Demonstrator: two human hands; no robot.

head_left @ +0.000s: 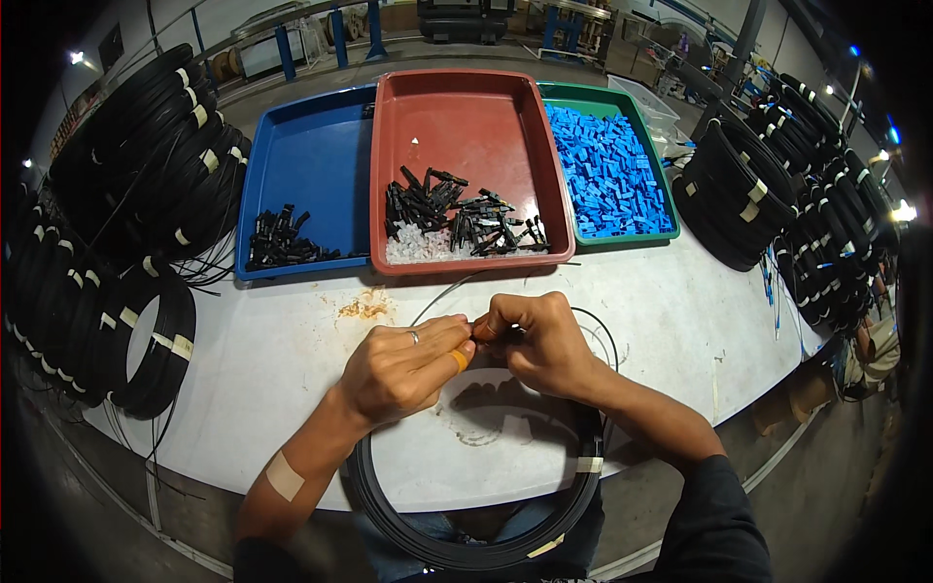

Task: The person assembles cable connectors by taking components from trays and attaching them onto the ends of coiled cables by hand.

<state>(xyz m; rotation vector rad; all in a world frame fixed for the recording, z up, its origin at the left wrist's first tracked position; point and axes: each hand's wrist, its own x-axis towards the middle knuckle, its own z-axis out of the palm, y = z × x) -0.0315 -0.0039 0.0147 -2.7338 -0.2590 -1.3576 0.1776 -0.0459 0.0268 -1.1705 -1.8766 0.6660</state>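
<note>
Above the white table, my left hand (403, 369) and my right hand (549, 340) meet at the fingertips. Both are closed in a pinch around something small and dark, mostly hidden by the fingers. A ring and a strip of orange tape are on my left fingers. Below the hands, a coil of black cable (466, 556), bound with pale tape, lies partly over the table's near edge. From it a thin black cable (610, 340) curves up behind my right hand. A thin line (434, 299) runs out beyond my left fingertips.
Behind the hands, a red tray (457, 107) holds black connectors and small clear pieces. Left of it, a blue tray (311, 146) has more black connectors; a green tray (622, 240) holds blue clips. Taped cable coils (146, 165) are stacked left, others (724, 199) right.
</note>
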